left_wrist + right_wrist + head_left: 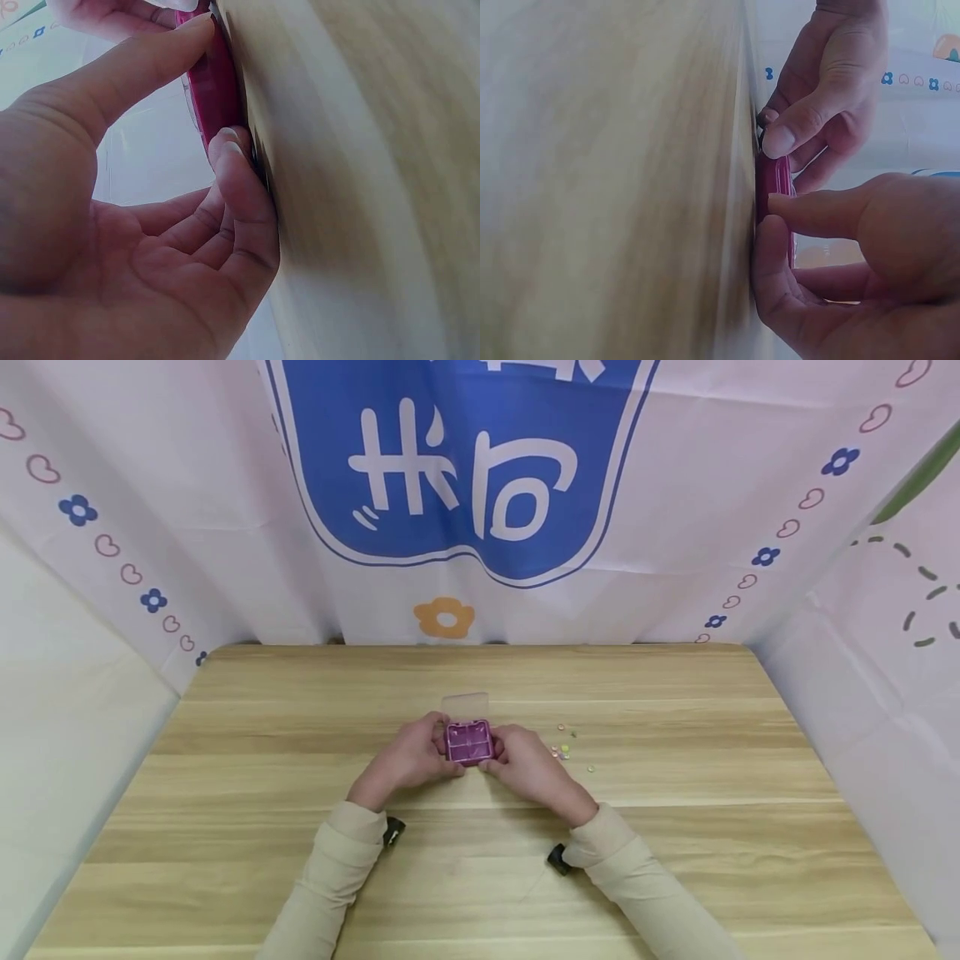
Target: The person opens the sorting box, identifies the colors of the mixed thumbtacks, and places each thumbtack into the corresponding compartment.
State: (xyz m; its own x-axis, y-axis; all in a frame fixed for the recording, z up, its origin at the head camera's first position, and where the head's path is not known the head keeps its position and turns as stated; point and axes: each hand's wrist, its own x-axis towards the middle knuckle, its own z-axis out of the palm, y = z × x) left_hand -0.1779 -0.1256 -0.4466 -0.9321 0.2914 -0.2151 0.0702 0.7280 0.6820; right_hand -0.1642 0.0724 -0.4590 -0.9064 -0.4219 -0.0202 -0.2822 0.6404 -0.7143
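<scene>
A small purple compartment box [469,744] with a clear lid [466,705] swung up at its far side is between the two hands, close over the table. Its compartments face up. My left hand [414,752] grips the box's left side, thumb at the near corner and fingertips low on its edge, as the left wrist view shows. On the opposite side my right hand [529,764] pinches the box with thumb and fingers. From the right wrist the box [774,176] appears edge-on, thin and magenta. Several tiny coloured pieces [566,749] lie just right of the right hand.
The wooden table [675,860] runs back to a printed cloth [225,527] hanging behind it. A dark wrist camera [393,831] sits by the left cuff and another dark camera [558,859] by the right cuff. Pale cloth walls stand on both sides.
</scene>
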